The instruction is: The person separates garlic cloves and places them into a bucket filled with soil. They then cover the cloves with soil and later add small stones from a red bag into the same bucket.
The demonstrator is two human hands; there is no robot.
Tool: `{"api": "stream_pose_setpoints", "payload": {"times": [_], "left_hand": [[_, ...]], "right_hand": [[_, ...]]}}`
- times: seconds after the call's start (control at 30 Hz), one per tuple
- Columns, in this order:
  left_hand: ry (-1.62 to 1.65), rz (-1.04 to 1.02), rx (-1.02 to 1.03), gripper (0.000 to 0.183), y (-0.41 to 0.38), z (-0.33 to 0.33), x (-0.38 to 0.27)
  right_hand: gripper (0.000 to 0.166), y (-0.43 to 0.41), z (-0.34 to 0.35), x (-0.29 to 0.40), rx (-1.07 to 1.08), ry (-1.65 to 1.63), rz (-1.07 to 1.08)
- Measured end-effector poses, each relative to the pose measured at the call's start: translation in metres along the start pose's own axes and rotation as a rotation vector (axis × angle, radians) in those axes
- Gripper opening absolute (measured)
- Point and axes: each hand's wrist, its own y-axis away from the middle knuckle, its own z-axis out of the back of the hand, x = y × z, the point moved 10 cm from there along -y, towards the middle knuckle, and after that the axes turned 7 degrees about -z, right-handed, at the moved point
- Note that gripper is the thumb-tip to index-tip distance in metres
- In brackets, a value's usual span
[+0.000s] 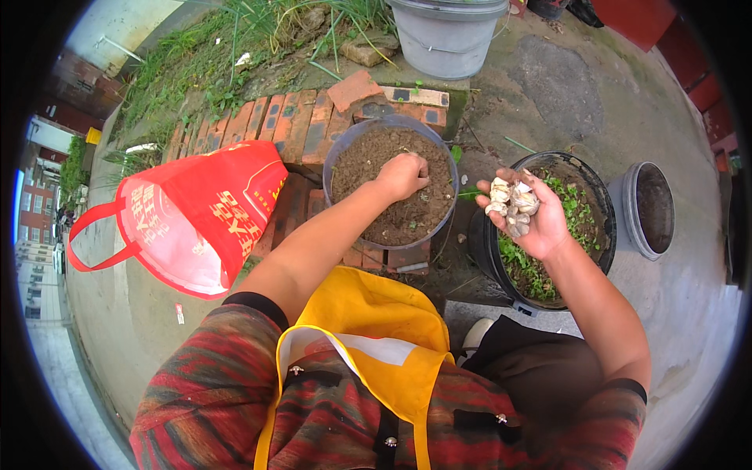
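Observation:
My left hand (403, 176) reaches over a round clear plastic tub (332, 194) full of brown soil (376, 226). Its fingers are bent down at the soil on the right side of the tub. Their tips are hidden, so whether they pinch anything does not show. Palm up, my right hand (546, 229) cradles several garlic cloves (512, 200). It is held above the left part of a black bucket (496, 258) in which small green seedlings (567, 205) grow. Small pale bits dot the soil in the tub.
A red bag (194, 205) with printed writing lies left of the tub. Bricks (305, 126) border a weedy bed (176, 76) behind it. A large grey bucket (449, 41) stands at the back; a smaller grey bucket (625, 200) stands right. I wear a yellow apron (376, 299).

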Motion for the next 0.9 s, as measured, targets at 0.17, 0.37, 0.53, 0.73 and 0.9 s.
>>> {"api": "stream_pose_setpoints", "payload": {"times": [0.17, 0.37, 0.53, 0.73, 0.9], "left_hand": [[-0.106, -0.041, 0.034, 0.017, -0.007, -0.005, -0.007], [0.252, 0.041, 0.019, 0.019, -0.005, 0.008, 0.004], [0.126, -0.122, -0.008, 0.017, -0.013, 0.01, -0.017], [0.012, -0.168, 0.046, 0.014, -0.016, 0.005, -0.027], [-0.031, -0.15, 0.062, 0.013, -0.019, -0.002, -0.029]], "right_hand": [[0.039, 0.002, 0.006, 0.003, -0.024, 0.014, 0.018], [0.038, 0.003, 0.009, 0.006, -0.041, 0.008, 0.027], [0.038, -0.005, 0.005, 0.007, -0.032, 0.013, 0.029], [0.038, -0.009, 0.006, 0.006, -0.034, 0.006, 0.015], [0.038, -0.015, 0.009, 0.004, -0.044, -0.008, 0.003]]}}
